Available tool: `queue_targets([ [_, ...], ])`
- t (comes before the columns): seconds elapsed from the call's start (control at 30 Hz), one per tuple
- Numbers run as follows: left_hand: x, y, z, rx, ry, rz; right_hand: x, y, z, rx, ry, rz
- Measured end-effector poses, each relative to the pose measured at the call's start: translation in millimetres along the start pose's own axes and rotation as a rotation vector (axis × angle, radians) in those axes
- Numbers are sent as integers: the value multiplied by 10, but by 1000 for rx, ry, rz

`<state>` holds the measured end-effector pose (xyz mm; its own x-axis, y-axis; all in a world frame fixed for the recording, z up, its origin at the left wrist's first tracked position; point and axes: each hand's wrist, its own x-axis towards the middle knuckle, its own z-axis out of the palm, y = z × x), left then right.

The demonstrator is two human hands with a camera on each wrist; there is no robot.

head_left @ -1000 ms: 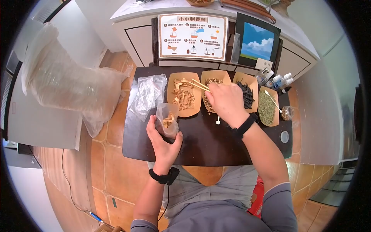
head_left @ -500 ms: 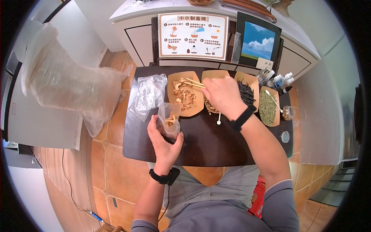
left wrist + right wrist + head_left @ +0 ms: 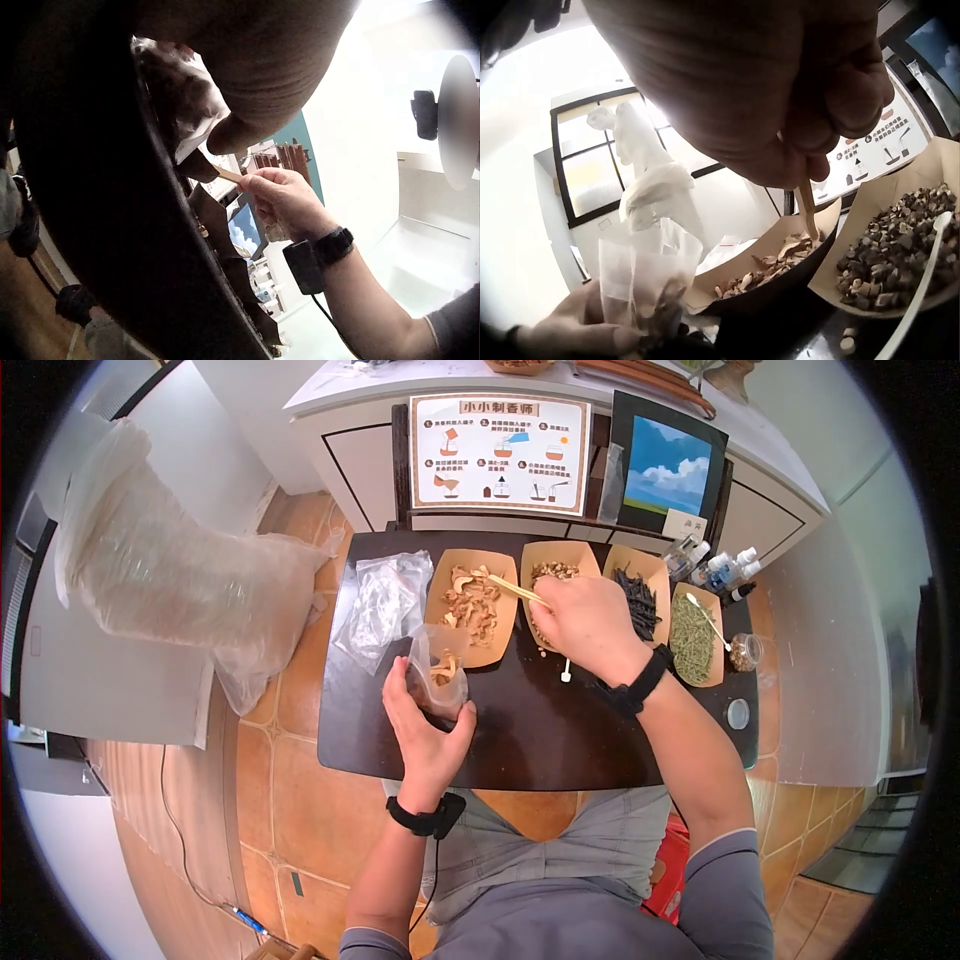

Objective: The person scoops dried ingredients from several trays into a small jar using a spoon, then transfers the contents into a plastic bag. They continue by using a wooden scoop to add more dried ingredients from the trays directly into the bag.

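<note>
My left hand curls its fingers and thumb round a translucent bag, which stands upright with its mouth open. Pale dried slices show inside it. Between the fingers of my right hand are slim wooden tweezers, pointing left. Their tips are close together among the dried slices in the nearest paper tray. In the right wrist view the tweezers slant down to the slices. My right hand hangs over a second tray of small brown chunks and partly hides it.
Right of these stand a tray of black strips and a tray of green needles with a white spoon. Small bottles and a jar line the right edge. A clear plastic bag lies at the left. An instruction card stands behind.
The tweezers' tips, apart before, have come together over the slices. The tray of slices has slid a little to the left. My left hand and its bag stay nearly still.
</note>
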<state>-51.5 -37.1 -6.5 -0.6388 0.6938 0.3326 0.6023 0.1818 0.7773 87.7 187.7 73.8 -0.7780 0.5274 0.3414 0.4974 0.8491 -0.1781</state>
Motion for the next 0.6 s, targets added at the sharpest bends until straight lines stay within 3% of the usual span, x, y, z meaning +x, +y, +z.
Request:
queue_targets([
  [0.2, -1, -24, 4, 2, 2, 1, -35, -37, -175, 113, -24, 97],
  [0.47, -5, -4, -6, -8, -28, -31, 48, 19, 127, -152, 98, -112],
  [0.6, -2, 8, -7, -14, -34, -27, 94, -18, 129, -205, 77, -145],
])
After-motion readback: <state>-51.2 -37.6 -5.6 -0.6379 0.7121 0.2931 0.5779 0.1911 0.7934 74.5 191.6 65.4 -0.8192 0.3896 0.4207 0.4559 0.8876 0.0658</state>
